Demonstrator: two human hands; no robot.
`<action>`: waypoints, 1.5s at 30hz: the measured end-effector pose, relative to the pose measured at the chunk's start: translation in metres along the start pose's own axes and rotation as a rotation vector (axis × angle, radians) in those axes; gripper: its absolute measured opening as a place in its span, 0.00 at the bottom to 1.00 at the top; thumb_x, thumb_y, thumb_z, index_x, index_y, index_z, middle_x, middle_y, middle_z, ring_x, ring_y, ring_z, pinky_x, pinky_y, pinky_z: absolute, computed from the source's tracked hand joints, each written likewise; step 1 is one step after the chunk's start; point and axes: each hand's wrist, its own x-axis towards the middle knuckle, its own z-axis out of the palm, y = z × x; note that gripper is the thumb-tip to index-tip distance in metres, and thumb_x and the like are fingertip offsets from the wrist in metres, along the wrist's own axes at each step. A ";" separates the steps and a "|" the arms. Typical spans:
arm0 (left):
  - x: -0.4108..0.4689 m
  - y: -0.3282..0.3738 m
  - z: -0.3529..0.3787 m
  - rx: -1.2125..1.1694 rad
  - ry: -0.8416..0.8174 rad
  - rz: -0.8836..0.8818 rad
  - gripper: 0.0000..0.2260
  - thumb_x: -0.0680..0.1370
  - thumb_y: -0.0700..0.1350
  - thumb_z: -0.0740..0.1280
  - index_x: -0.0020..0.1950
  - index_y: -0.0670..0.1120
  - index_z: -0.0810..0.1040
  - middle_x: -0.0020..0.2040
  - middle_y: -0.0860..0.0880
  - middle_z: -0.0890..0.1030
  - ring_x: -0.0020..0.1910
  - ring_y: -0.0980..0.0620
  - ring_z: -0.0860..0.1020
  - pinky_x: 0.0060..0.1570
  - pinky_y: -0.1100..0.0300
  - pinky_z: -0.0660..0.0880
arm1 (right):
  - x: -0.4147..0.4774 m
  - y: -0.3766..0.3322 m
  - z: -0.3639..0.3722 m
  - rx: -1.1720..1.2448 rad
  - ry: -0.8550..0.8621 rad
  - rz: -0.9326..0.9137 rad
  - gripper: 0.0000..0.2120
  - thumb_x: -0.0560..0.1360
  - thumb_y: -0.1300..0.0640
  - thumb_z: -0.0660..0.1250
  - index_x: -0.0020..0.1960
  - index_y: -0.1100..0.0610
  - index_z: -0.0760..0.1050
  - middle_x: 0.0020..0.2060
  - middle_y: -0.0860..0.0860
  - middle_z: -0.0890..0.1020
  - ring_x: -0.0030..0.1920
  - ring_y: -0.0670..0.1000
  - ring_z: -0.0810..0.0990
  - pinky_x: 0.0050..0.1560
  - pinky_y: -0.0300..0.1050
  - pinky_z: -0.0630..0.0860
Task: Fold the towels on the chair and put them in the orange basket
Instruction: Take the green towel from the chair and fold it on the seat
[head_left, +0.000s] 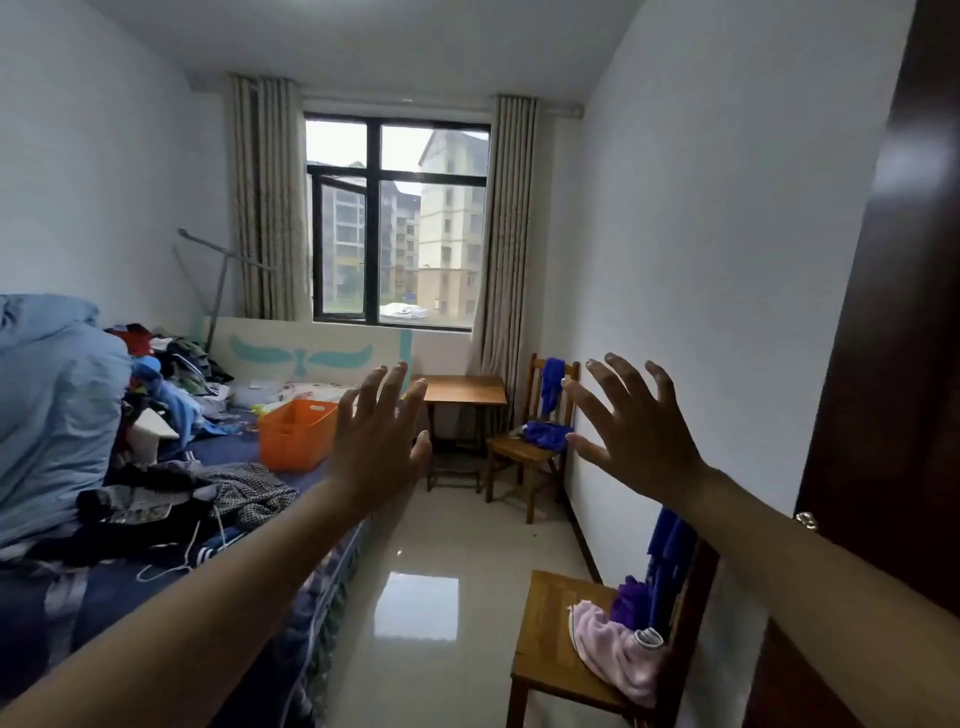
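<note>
Both my arms are stretched out in front of me with fingers spread. My left hand (376, 441) and my right hand (631, 431) hold nothing. A wooden chair (550, 639) stands close at the lower right, with a pink towel (613, 649) crumpled on its seat and blue cloths (667, 561) over its back. A second wooden chair (524, 452) stands farther off by the right wall, with a blue towel (545, 434) on its seat and another (551, 384) over its back. The orange basket (296, 434) sits on the bed, left of my left hand.
The bed (234, 452) along the left wall is piled with clothes and a blue duvet (57, 405). A small wooden table (465, 392) stands under the window. A dark door (898, 312) is at the right edge. Tiled floor (441, 571) runs between bed and chairs.
</note>
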 end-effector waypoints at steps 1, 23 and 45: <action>0.007 0.003 0.013 0.006 -0.034 0.004 0.24 0.68 0.53 0.59 0.61 0.44 0.67 0.61 0.37 0.76 0.60 0.42 0.65 0.53 0.51 0.60 | 0.001 0.006 0.014 -0.002 -0.007 -0.009 0.27 0.70 0.39 0.59 0.62 0.55 0.66 0.56 0.60 0.79 0.60 0.59 0.71 0.56 0.62 0.72; 0.028 -0.140 0.249 -0.036 -0.315 -0.252 0.15 0.70 0.43 0.64 0.55 0.39 0.73 0.59 0.35 0.75 0.56 0.35 0.74 0.48 0.39 0.74 | 0.075 -0.040 0.344 0.255 -0.132 0.000 0.31 0.62 0.51 0.77 0.60 0.57 0.68 0.55 0.62 0.79 0.57 0.65 0.77 0.55 0.65 0.71; 0.103 -0.206 0.593 -0.113 -0.380 -0.123 0.23 0.70 0.51 0.56 0.58 0.40 0.77 0.59 0.39 0.78 0.60 0.38 0.75 0.54 0.43 0.73 | 0.115 -0.040 0.658 0.234 -0.266 -0.053 0.23 0.71 0.45 0.62 0.62 0.54 0.67 0.57 0.60 0.79 0.60 0.62 0.77 0.55 0.60 0.73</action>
